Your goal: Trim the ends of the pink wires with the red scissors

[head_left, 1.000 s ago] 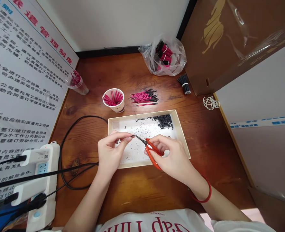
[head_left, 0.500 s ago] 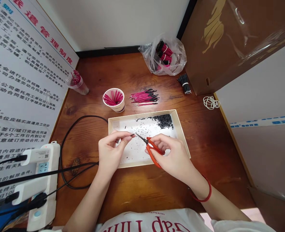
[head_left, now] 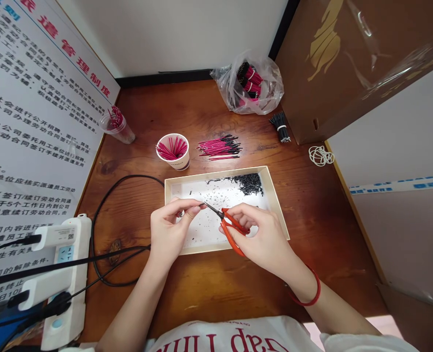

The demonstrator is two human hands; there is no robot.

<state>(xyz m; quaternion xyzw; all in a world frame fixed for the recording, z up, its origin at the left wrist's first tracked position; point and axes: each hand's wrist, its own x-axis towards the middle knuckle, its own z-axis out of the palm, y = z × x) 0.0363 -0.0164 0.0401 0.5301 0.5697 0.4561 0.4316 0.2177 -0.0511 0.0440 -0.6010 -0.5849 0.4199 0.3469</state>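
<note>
My right hand is closed around the orange handles of small pointed scissors. Their dark, narrow tips reach left to the fingertips of my left hand. Between that thumb and forefinger is pinched a small dark piece, perhaps a wire end; most of it is hidden by the fingers. Both hands are above a shallow cream box with a white bottom. Tiny bits are scattered across it, and a heap of short black pieces lies in its far right corner.
Behind the box stand a paper cup of pink-red wires and a pile of pink-and-black wires. Farther back are a plastic bag, a black wire bundle and a clear cup. A power strip with cables lies left.
The scissor tips have moved slightly left, up to the dark piece at my left fingertips. My left hand has barely moved.
</note>
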